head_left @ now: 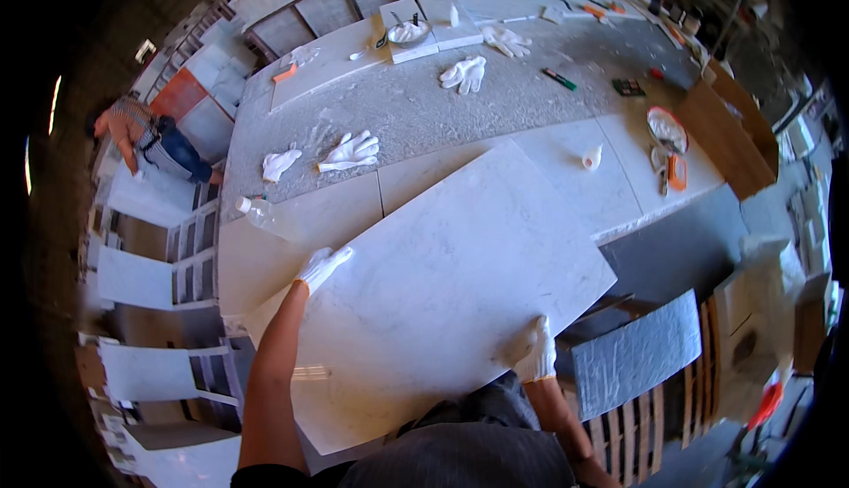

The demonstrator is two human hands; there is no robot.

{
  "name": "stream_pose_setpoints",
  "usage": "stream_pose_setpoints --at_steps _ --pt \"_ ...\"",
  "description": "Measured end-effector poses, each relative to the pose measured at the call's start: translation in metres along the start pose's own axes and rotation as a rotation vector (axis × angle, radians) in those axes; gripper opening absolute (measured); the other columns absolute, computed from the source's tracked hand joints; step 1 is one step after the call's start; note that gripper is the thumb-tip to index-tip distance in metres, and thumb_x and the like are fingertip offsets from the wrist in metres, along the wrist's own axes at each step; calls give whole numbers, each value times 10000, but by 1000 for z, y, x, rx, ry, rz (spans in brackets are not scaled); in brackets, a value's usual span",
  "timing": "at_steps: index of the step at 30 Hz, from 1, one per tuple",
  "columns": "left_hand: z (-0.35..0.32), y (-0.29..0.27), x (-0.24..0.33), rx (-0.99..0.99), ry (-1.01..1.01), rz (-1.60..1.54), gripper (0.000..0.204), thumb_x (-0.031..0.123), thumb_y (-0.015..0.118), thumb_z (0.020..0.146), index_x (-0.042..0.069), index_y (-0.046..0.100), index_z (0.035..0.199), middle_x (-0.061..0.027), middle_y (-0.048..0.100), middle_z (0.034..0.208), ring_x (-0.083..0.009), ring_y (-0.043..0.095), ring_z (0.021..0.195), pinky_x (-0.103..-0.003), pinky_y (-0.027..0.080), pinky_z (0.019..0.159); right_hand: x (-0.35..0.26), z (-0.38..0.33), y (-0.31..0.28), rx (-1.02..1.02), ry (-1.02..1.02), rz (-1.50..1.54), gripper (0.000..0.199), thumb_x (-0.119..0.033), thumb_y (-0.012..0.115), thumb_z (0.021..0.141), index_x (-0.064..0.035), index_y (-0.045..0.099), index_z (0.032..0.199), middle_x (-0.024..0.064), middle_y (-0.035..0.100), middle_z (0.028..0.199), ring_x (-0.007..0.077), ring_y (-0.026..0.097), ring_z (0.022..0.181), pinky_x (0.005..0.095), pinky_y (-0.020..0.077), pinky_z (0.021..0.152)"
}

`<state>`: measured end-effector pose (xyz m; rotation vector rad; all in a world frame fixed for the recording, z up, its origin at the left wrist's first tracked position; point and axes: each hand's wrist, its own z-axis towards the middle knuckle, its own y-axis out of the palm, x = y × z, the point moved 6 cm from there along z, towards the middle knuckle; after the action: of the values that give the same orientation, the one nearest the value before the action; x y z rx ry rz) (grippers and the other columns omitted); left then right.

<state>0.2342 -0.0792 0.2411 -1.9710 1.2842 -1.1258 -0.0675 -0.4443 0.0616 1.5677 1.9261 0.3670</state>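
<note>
A large white marble slab (pixel 451 267) with faint grey veins lies at a slant in front of me. Its far part overlaps the bench, and its near corner reaches toward my body. My left hand (pixel 324 269), in a white knit glove, grips its far left edge with the fingers laid along the top. At the near right edge my gloved right hand (pixel 538 353) holds the slab, its thumb side showing and its other fingers hidden beneath. A clear plastic bottle (pixel 258 213) lies on the bench beyond my left hand.
Loose white gloves (pixel 350 151) lie on the dusty bench (pixel 416 108). A small white bottle (pixel 592 158), a bowl (pixel 668 128) and a cardboard box (pixel 730 130) are to the right. A grey stone slab (pixel 637 353) rests near wooden pallets. Another person (pixel 164 139) bends at far left.
</note>
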Motion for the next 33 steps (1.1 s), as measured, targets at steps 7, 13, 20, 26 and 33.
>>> stream_pose_setpoints --at_steps 7,13,20,26,33 --pt "42 14 -16 1 10 -16 731 668 540 797 -22 662 1006 -192 683 958 -317 644 910 -417 467 775 -13 -12 39 60 108 87 507 -467 579 899 -84 510 1225 123 515 1219 357 504 1083 541 441 913" --pt "69 19 7 -29 64 105 767 715 510 784 -14 676 954 -211 677 976 -352 636 920 -425 464 793 -27 17 20 -128 -12 -112 797 -656 427 883 -77 318 1418 172 403 1398 408 433 1216 608 407 916" --pt "71 12 17 -27 60 48 766 719 534 771 -22 677 905 -230 671 945 -343 640 893 -426 465 766 -25 26 27 -117 26 -103 787 -666 345 907 -92 284 1442 162 363 1446 410 389 1275 634 348 987" --pt "75 8 13 55 121 86 758 731 515 780 -13 658 808 -252 652 870 -380 629 836 -438 465 735 -27 17 50 -136 61 -102 776 -671 329 911 -89 307 1423 148 424 1382 385 436 1227 616 353 995" --pt "50 0 24 463 378 273 522 541 568 852 33 618 741 -184 610 786 -381 587 712 -479 455 640 -32 12 64 -176 80 -102 760 -650 301 930 -64 324 1413 169 428 1374 384 446 1214 602 357 1001"
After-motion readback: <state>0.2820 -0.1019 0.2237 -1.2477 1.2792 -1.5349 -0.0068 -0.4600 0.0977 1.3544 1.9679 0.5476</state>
